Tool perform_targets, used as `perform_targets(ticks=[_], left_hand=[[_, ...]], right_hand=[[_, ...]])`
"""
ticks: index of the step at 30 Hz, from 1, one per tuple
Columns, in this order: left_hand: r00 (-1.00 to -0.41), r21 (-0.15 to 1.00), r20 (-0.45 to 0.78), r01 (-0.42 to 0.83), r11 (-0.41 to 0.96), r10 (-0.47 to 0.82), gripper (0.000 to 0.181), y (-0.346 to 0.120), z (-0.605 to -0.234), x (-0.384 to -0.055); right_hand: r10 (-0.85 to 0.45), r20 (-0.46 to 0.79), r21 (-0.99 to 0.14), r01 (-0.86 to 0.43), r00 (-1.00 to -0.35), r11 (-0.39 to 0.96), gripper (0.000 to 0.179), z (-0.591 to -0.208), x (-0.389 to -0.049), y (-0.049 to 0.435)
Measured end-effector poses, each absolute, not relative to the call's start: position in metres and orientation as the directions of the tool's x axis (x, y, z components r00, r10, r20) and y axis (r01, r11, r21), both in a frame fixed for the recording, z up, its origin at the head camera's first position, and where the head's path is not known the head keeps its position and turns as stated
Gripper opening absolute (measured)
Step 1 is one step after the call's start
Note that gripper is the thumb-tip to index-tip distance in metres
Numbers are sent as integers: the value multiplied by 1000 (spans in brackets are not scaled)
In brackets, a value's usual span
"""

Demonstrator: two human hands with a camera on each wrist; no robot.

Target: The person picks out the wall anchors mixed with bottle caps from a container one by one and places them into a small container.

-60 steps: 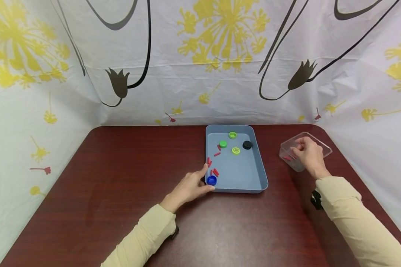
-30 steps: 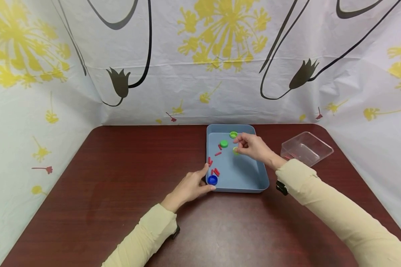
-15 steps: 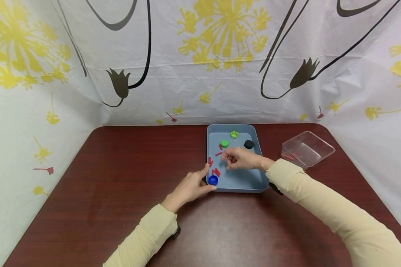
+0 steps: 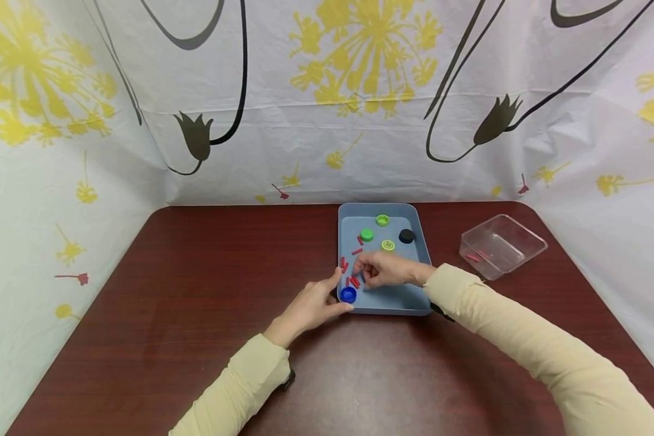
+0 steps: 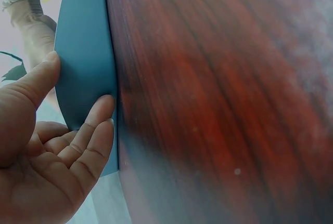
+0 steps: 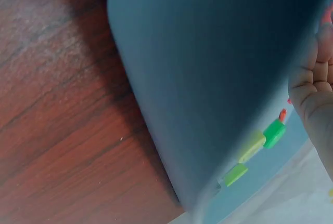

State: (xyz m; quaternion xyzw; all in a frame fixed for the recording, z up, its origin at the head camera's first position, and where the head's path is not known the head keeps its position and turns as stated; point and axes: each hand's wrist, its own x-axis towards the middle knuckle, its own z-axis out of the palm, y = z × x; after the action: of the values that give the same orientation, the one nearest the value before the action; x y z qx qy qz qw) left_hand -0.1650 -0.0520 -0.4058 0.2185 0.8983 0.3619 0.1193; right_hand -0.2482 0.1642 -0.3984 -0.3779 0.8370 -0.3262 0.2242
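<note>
Your left hand [image 4: 307, 304] gripped the tray [image 4: 395, 299]; whether your right hand [image 4: 388, 269], by red sticks [image 4: 355, 282], pinched one was unclear.

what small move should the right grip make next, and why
Probably ease the right grip down to pinch a red stick by the blue cap: it appears close to that stick, the left grip holds the tray at its near-left corner, and similar sticks lie in the clear box. Whether it already pinches one is hard to tell.
</note>
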Motion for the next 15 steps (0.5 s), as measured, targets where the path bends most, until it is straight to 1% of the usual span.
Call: perform_targets(ticks=[8,15], left_hand=[[-876,708,-59,301,639,478,80,-52,-407,-165],[-875,714,-61,298,633,481,80,-52,-408,-165]], right_hand=[[-759,-132,-666,-510,-637,544,27,-402,-249,160],[-768,-103,-611,-568,-632,551,29,-402,-247,157]])
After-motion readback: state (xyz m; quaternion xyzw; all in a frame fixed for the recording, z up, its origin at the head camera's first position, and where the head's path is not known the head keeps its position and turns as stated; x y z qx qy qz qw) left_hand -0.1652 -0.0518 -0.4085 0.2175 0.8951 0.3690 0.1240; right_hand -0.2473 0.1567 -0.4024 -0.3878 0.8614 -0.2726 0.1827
